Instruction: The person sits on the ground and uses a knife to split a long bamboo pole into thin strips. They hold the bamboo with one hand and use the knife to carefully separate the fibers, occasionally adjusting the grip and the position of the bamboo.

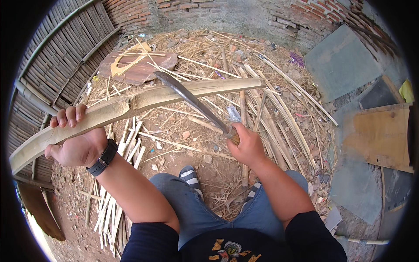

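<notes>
A long split length of bamboo (152,94) lies across the view, its pale inner side showing a node ridge near the middle. My left hand (78,139) grips it from below near its left end, fingers curled over the far edge and thumb at the near one. In my right hand (245,145) is a machete (198,105), held by its short wooden handle. The dark blade points up and to the left and crosses over the bamboo right of the node. Whether the blade touches the bamboo, I cannot tell.
A pile of thin bamboo strips (114,209) lies by my left leg. Longer bamboo pieces (279,118) lie ahead on the right. Beyond the bamboo is a brown board (135,70). A woven bamboo fence (65,48) stands left, a brick wall (200,15) behind, grey sheets (342,61) on the right.
</notes>
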The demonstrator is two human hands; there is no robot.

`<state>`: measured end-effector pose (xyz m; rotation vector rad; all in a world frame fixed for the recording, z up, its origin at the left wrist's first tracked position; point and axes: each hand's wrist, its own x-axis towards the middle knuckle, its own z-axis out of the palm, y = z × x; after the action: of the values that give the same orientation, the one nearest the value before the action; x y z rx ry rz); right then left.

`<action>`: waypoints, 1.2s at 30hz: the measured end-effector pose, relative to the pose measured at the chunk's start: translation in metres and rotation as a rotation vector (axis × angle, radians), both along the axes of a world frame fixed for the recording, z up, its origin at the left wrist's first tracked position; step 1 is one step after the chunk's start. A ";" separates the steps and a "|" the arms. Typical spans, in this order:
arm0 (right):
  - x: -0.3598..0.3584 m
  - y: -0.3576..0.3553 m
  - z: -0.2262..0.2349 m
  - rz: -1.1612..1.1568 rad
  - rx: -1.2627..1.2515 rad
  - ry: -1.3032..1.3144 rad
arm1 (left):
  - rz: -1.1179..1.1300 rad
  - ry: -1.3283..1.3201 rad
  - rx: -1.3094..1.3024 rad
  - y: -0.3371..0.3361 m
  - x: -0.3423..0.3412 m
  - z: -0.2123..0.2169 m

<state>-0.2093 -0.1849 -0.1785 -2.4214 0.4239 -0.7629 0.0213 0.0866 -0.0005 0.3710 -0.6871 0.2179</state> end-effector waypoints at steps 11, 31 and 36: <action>-0.005 -0.032 0.007 -0.134 -0.031 0.023 | -0.031 -0.004 -0.043 0.029 0.018 -0.006; -0.013 -0.098 -0.003 -0.366 -0.002 0.169 | -0.100 0.001 -0.077 0.049 0.019 -0.005; -0.012 -0.161 -0.085 -0.658 0.533 -0.079 | -0.085 -0.052 -0.042 0.055 0.013 0.002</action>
<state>-0.2210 -0.3463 -0.2634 -1.7393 1.2500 -0.8649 0.0339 0.1413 0.0015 0.2961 -0.7469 0.1610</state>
